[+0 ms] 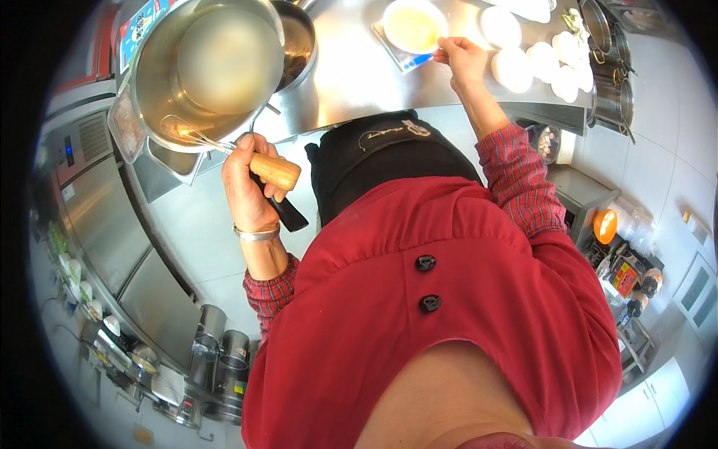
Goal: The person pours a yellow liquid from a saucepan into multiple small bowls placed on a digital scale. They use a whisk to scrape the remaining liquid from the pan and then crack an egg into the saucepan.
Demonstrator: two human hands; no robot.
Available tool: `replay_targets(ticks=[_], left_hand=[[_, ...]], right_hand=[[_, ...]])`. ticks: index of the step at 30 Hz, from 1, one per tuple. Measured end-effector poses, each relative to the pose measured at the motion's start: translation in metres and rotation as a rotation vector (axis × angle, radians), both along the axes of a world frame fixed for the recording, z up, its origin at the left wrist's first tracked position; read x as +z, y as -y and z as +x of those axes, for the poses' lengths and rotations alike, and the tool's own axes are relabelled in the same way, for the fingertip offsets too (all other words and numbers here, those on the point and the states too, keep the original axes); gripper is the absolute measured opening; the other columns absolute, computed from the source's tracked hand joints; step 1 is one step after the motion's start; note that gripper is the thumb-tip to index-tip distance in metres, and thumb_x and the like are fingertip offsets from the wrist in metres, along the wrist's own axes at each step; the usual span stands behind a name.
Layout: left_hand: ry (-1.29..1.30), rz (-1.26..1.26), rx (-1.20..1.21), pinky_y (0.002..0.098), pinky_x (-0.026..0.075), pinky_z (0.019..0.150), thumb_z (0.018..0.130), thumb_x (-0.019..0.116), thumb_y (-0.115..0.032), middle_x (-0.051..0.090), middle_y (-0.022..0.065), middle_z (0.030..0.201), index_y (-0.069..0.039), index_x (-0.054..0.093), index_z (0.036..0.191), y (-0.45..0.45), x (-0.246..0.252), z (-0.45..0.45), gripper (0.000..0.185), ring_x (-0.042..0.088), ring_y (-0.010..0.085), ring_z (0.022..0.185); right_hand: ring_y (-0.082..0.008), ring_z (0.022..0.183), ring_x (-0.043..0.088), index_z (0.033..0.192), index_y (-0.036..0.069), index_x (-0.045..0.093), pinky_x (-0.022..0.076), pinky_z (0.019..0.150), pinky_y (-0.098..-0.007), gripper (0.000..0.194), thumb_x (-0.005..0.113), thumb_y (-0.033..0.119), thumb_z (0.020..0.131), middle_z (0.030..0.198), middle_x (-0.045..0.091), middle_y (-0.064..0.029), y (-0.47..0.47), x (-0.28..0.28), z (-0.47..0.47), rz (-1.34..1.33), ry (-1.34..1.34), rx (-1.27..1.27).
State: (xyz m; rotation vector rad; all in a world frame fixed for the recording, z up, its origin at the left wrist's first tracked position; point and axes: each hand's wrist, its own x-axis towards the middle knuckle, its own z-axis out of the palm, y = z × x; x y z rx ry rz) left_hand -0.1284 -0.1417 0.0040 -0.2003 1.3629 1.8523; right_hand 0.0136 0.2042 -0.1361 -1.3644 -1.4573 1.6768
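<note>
My left hand [252, 174] is closed around the wooden handle of a wire whisk [196, 134], together with a black-handled utensil [286, 210]. The whisk's wires lie over the near rim of a large steel pot [160, 62]. Part of the pot's inside is blurred. At the upper middle, a white bowl [415, 25] with yellowish contents rests on a small digital scale [406, 59]. The fingertips of my right hand [463, 59] are at the bowl's right edge, beside the scale; whether they pinch something is too small to tell.
Several white bowls or containers [511, 70] stand right of my right hand on the steel counter [348, 73]. A second pan [297, 45] with dark contents sits behind the large pot. Steel pots [608, 95] hang or stand beyond the counter's right end. A steel cabinet [106, 213] is at left.
</note>
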Motion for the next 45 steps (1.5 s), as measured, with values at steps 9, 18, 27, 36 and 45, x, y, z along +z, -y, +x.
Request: replay_targets(ticks=[9,18,27,36,45], left_hand=[[-0.005,-0.028,-0.001,0.0226,0.021,0.033,0.092,0.055,-0.037,0.036,-0.0015,0.059,-0.007,0.045,0.077,-0.003,0.001,0.001,0.035,0.026,0.0064,0.039],[-0.019,-0.038,-0.042,0.0231,0.022,0.033,0.093,0.053,-0.037,0.035,-0.0016,0.059,-0.007,0.044,0.077,-0.003,0.003,-0.001,0.035,0.027,0.0067,0.039],[-0.014,0.004,-0.052,0.0237,0.023,0.034,0.093,0.054,-0.035,0.037,0.0007,0.059,-0.006,0.045,0.076,-0.013,0.015,-0.002,0.034,0.029,0.008,0.04],[-0.066,0.008,-0.145,0.0233,0.022,0.031,0.092,0.056,-0.036,0.037,0.0007,0.057,-0.008,0.046,0.077,-0.033,0.03,-0.009,0.033,0.029,0.008,0.038],[-0.039,0.092,-0.222,0.0224,0.023,0.029,0.094,0.054,-0.034,0.038,0.001,0.058,-0.008,0.046,0.078,-0.05,0.038,-0.012,0.032,0.029,0.0078,0.038]], right_hand=[[-0.0163,0.059,0.064,0.086,-0.003,0.063,0.0551,0.06,-0.0264,0.011,0.068,0.007,0.086,0.073,0.065,-0.009,0.001,-0.016,0.0,-0.003,0.02,-0.043],[-0.0147,0.052,0.058,0.085,-0.003,0.062,0.0478,0.048,-0.0256,0.03,0.063,0.026,0.091,0.072,0.064,-0.0103,0.012,0.003,0.015,-0.041,0.042,-0.161],[-0.0173,0.049,0.057,0.075,0.003,0.065,0.0461,0.05,-0.0335,0.04,0.057,0.038,0.092,0.058,0.06,-0.0099,0.068,-0.078,0.22,-0.008,0.628,0.144],[-0.0354,0.103,0.064,0.112,0.011,0.067,0.0496,0.093,-0.0436,0.031,0.054,0.014,0.083,0.107,0.068,-0.0178,0.138,-0.144,0.363,-0.145,1.243,0.255],[-0.0261,0.094,0.064,0.115,0.009,0.064,0.0509,0.083,-0.0367,0.039,0.072,0.02,0.078,0.103,0.067,-0.0096,0.08,-0.05,0.189,0.641,0.5,0.112]])
